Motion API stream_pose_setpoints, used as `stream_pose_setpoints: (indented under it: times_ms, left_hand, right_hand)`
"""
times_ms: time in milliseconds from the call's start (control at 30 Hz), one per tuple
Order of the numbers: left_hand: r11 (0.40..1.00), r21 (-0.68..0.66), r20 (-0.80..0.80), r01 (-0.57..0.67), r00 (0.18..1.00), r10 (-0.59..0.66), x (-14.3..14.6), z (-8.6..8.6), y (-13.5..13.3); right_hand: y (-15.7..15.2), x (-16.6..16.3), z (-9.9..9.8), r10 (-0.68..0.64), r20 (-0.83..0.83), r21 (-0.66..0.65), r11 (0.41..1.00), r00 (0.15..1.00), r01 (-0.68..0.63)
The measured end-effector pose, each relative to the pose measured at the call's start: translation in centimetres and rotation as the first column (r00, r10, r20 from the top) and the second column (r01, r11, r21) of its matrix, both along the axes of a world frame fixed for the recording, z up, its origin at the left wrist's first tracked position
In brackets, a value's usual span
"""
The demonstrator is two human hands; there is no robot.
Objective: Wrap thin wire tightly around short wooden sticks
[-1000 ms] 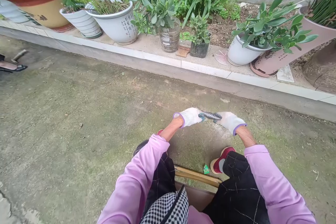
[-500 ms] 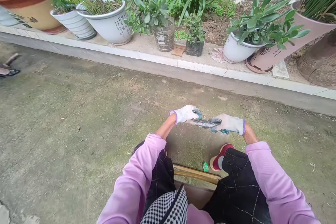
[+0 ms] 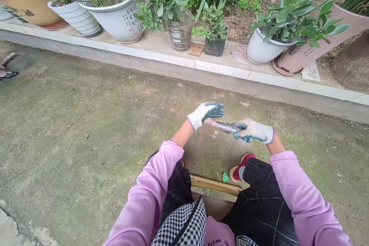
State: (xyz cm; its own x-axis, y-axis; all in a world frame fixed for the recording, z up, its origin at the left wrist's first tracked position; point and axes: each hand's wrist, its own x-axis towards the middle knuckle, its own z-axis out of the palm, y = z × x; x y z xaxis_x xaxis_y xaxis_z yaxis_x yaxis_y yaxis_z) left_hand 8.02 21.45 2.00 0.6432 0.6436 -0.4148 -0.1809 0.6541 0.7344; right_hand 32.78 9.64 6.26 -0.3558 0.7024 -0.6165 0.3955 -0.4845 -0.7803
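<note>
My right hand (image 3: 256,132), in a white glove with a blue-green palm, grips the tail end of a small silvery scaled fish (image 3: 226,126). The fish points left toward my left hand. My left hand (image 3: 205,111), gloved the same way, is just up and left of the fish's free end and not touching it. Its fingers are curled in, and I cannot see whether anything is inside them. A small pale bit (image 3: 215,135) shows just below the fish. Both hands hover over the mossy concrete ground in front of my knees.
A raised tiled ledge (image 3: 221,70) runs across the back with several potted plants, among them a white pot (image 3: 122,17) and a tilted pink pot (image 3: 317,48). A wooden bar (image 3: 215,185), a green scrap (image 3: 225,177) and my red shoe (image 3: 241,166) lie below. Another person's foot (image 3: 8,73) is at far left.
My left hand has let go of the fish and pulled up and away to the left with its fingers curled. My right hand keeps hold of the fish, turned more palm-up.
</note>
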Motion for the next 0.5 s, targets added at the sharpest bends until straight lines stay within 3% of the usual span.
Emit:
stream_pose_setpoints:
  times_ms: [67,167,333,400,500]
  left_hand:
    - [0.997,0.083,-0.073,-0.002,0.997,0.008,0.4,-0.5,0.1]
    - [0.979,0.158,-0.192,0.129,0.977,-0.098,1.4,-1.3,-0.9]
    - [0.925,0.199,-0.158,0.325,0.942,-0.297,2.5,-1.9,-2.9]
    - [0.929,0.241,-0.192,0.282,0.952,-0.239,2.5,-1.9,-2.9]
    - [0.929,0.334,-0.294,0.157,0.954,-0.055,2.4,-1.7,-2.1]
  right_hand:
    - [0.1,0.1,0.3,-0.099,-0.058,0.004,0.995,0.993,0.100]
    - [0.3,-0.1,0.7,-0.276,-0.157,0.037,0.958,0.948,0.285]
    - [0.7,-0.4,1.1,-0.505,-0.273,0.100,0.832,0.819,0.546]
    - [0.9,-0.3,1.1,-0.563,-0.285,0.098,0.788,0.776,0.608]
    - [1.0,-0.2,1.0,-0.575,-0.276,0.088,0.783,0.770,0.616]
